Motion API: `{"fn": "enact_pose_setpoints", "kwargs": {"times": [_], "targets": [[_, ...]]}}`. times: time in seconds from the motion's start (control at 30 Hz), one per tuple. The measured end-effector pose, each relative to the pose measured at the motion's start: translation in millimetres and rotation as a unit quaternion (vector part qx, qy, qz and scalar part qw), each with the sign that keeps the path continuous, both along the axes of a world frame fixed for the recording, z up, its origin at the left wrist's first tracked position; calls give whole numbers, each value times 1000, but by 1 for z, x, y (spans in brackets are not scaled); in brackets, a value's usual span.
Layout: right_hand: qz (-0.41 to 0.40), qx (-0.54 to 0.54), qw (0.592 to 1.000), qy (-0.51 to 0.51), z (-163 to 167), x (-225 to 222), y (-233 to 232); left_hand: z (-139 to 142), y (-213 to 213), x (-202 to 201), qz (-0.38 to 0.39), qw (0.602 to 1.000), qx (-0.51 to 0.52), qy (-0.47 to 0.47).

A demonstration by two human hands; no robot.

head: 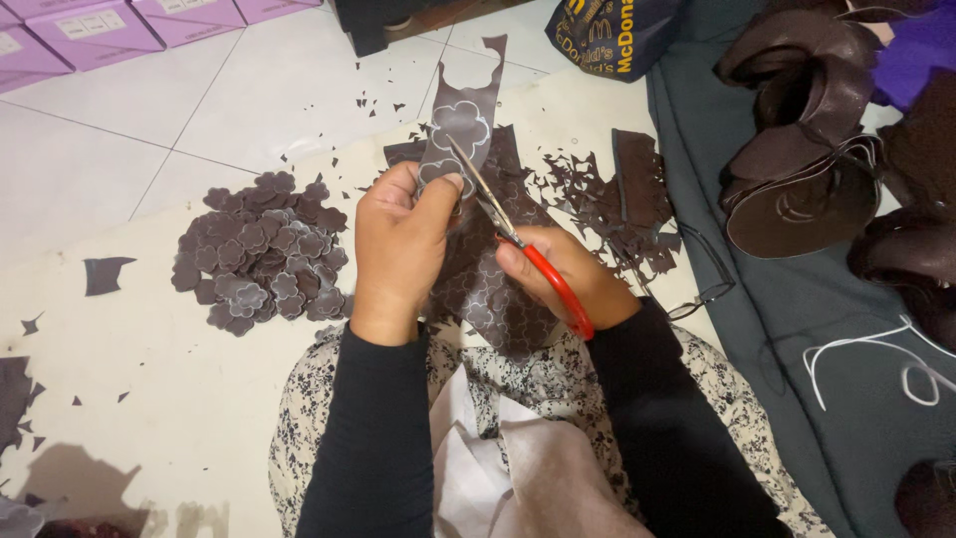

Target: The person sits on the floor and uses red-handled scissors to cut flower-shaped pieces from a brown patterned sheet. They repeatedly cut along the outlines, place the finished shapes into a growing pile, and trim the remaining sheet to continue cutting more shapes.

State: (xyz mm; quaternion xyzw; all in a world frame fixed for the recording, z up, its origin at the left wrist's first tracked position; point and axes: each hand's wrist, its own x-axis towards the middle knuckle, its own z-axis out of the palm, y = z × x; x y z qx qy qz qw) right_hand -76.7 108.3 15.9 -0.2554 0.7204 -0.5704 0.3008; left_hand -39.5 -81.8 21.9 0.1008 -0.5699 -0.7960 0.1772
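Note:
My left hand [398,239] pinches a strip of dark brown sheet material [460,115] marked with white flower outlines, holding it upright in front of me. My right hand [568,274] grips red-handled scissors [518,239], their blades slightly parted and cutting into the strip just beside my left thumb. Under both hands lies a larger brown sheet [488,289] printed with many more flower outlines. To the left sits a pile of cut brown flower shapes [261,254] on the floor.
Brown offcuts [607,199] litter the cream floor covering at right. Rolled brown pieces [807,120] rest on grey cloth [817,319]. Eyeglasses [702,289] lie by my right arm. Purple boxes [100,25] and a dark bag [607,35] stand beyond.

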Motion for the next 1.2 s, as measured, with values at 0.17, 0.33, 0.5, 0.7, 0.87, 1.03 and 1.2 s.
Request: {"fn": "enact_pose_setpoints", "kwargs": {"times": [0.17,0.33,0.5,0.7,0.87,1.03,1.2], "targets": [[-2,-45,998,-34,-5,2,-3,-4,-1,-1,1,1000,12,4],[7,-33,999,-35,-2,2,-2,-5,-3,0,-6,1000,20,9],[76,-89,993,-14,1,1,1,-1,-7,5,-19,1000,-18,11],[30,-32,998,-42,-1,2,2,2,-7,8,-11,999,-43,0],[7,-57,997,-59,-6,5,1,0,-3,6,-7,999,-37,9],[-19,-41,996,-77,-7,6,1,-3,1,2,-31,999,29,17],[-2,-9,1000,-8,-4,1,-5,-5,5,-6,-31,998,45,18]]}}
